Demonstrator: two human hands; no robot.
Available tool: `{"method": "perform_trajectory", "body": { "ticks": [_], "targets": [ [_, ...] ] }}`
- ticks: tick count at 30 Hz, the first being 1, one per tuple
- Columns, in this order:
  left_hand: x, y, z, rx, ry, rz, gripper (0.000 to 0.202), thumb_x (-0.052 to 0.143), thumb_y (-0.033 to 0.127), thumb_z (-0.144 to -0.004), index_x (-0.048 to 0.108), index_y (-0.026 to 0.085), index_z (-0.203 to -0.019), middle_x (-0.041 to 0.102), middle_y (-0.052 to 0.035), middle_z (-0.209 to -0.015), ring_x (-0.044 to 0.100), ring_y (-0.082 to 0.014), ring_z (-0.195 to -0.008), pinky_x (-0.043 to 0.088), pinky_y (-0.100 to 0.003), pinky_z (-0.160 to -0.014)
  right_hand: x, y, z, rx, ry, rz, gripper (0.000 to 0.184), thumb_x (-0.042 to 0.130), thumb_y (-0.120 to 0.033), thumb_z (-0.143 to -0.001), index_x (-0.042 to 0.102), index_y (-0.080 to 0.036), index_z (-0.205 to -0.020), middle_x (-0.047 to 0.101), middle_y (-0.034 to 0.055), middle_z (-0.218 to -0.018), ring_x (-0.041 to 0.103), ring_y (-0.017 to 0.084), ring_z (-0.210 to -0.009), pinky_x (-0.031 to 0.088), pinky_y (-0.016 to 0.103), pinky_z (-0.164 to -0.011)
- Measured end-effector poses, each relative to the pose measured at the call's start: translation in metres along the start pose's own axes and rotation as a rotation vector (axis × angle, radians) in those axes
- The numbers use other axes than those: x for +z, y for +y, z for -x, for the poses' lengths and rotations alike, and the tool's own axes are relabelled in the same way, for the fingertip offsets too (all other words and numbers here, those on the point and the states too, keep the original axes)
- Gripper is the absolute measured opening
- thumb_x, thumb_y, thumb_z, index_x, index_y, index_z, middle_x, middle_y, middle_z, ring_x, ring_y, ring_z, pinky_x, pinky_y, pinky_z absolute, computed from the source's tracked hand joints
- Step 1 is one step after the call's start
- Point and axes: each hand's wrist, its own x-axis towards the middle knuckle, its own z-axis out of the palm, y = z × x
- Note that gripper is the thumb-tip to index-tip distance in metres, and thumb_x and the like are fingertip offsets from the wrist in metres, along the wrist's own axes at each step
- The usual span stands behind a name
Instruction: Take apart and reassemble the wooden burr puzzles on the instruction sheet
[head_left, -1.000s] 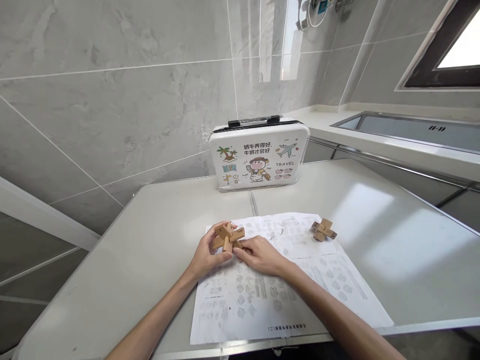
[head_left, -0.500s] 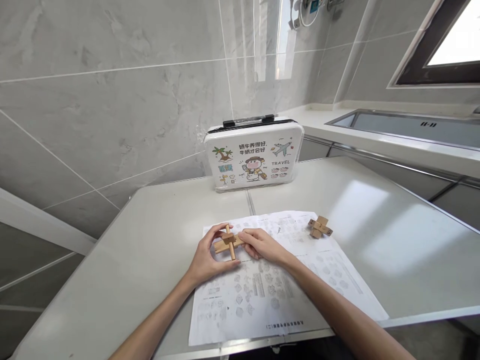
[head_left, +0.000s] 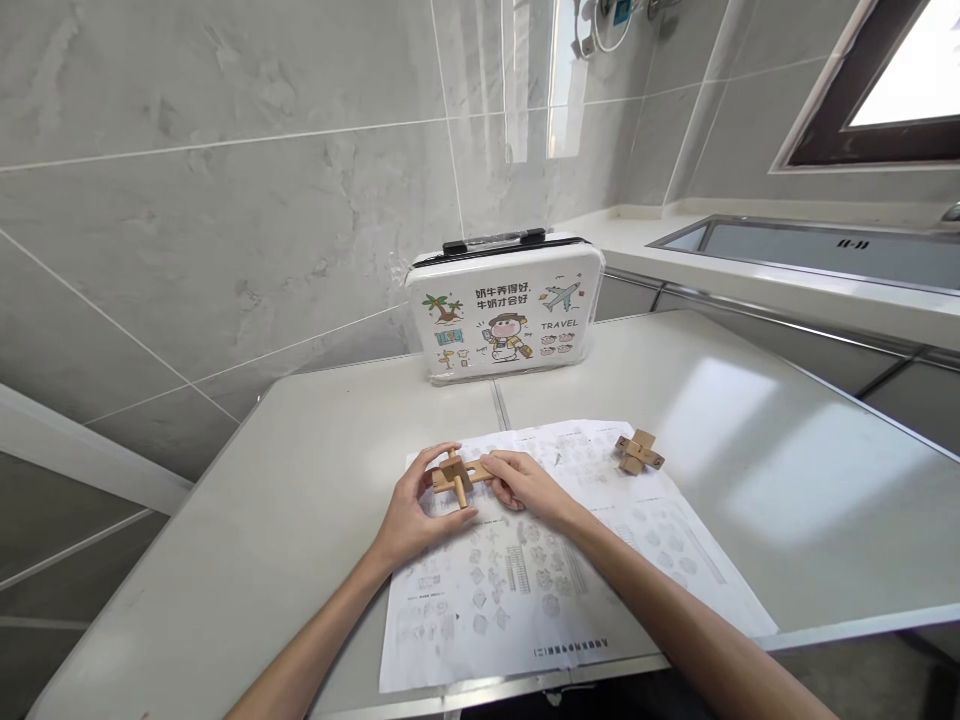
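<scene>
A wooden interlocking puzzle (head_left: pixel 454 474) is held between both hands above a printed sheet. It has a round rod crossing a flat slotted bar, with a small block at the crossing. My left hand (head_left: pixel 414 505) curves around it, thumb near the rod's lower end and fingers by its upper end. My right hand (head_left: pixel 526 486) pinches the right end of the slotted bar. On the right part of the instruction sheet (head_left: pixel 600 590) rests a second wooden puzzle (head_left: pixel 639 453), a cross of several blocks with numbers on them.
A white cartoon-printed case (head_left: pixel 510 310) in clear plastic stands at the back of the grey table (head_left: pixel 300 480), near the tiled wall. Beyond the table to the right is a counter with a sink (head_left: pixel 810 252). The table's front edge is close to my body.
The slotted bar has shifted right through the crossing, showing more of its slot. The rod and block have tilted a little in my left hand.
</scene>
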Motion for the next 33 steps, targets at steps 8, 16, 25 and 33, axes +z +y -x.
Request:
{"method": "perform_trajectory", "body": {
  "ticks": [8,16,25,33],
  "targets": [
    [0.001,-0.001,-0.001,0.020,-0.020,0.010,0.031,0.079,0.041,-0.088,0.078,0.025,-0.115,0.041,-0.0090,-0.166,0.072,-0.0259,-0.111,0.063,-0.042,-0.097,-0.003,0.004,-0.002,0.006,0.078,-0.015,0.050,0.057,-0.068,-0.095,0.055,-0.020,-0.079,0.047,-0.0068,-0.053,0.035,0.009,-0.046,0.025,0.024,-0.046],
    [-0.002,-0.001,-0.005,-0.018,0.087,0.032,0.029,0.072,0.046,-0.092,0.081,0.021,-0.103,0.044,-0.0119,-0.163,0.072,-0.0248,-0.104,0.063,-0.036,-0.086,-0.005,0.003,-0.005,0.010,0.287,-0.108,0.053,0.063,-0.072,-0.087,0.057,-0.020,-0.079,0.047,-0.0065,-0.056,0.037,0.008,-0.047,0.025,0.023,-0.045],
    [-0.017,-0.027,-0.014,-0.181,0.308,-0.263,0.047,0.067,0.059,-0.091,0.074,0.020,-0.115,0.073,-0.0043,-0.091,0.065,-0.0179,-0.075,0.052,-0.026,-0.064,-0.009,0.006,-0.005,-0.002,0.357,-0.109,0.053,0.061,-0.071,-0.089,0.058,-0.019,-0.080,0.046,-0.0058,-0.057,0.037,0.008,-0.047,0.025,0.023,-0.044],
    [-0.021,-0.037,-0.015,-0.157,0.230,-0.485,0.039,0.059,0.059,-0.096,0.075,0.025,-0.105,0.067,0.0023,-0.071,0.058,-0.0153,-0.061,0.046,-0.027,-0.062,-0.005,0.009,-0.006,-0.068,0.303,0.027,0.047,0.054,-0.064,-0.097,0.052,-0.022,-0.076,0.048,-0.0058,-0.055,0.039,0.010,-0.047,0.030,0.025,-0.047]
  ]
}}
